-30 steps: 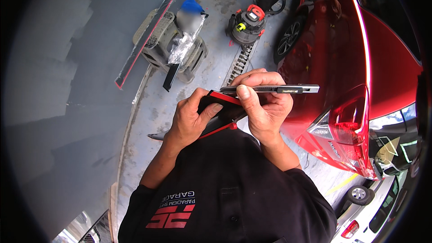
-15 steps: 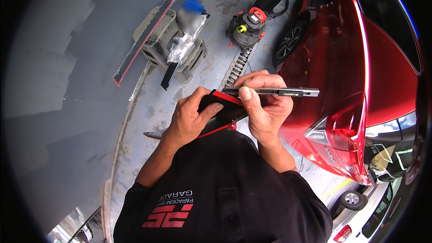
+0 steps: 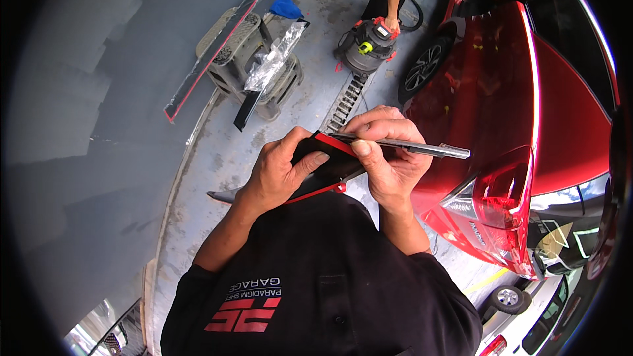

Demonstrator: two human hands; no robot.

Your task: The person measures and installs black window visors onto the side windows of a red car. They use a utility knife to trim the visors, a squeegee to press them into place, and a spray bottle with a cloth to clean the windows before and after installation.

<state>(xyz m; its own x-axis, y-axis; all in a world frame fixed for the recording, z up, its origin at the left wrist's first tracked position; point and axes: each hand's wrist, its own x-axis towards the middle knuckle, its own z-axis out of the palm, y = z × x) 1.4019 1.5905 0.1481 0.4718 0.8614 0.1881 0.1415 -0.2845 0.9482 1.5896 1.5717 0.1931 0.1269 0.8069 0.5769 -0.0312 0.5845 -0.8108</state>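
A person's left hand (image 3: 280,166) was curled in a grip, its thumb (image 3: 312,161) slanting up toward the right and its fingers (image 3: 289,141) bent, mostly out of sight. Close beside it, the right hand (image 3: 394,158) held a pinch between its thumb (image 3: 370,159) and bent fingers (image 3: 393,126). The left forearm (image 3: 227,237) sloped inward from below, while the right forearm (image 3: 405,232) rose more nearly upright, leaning slightly left.
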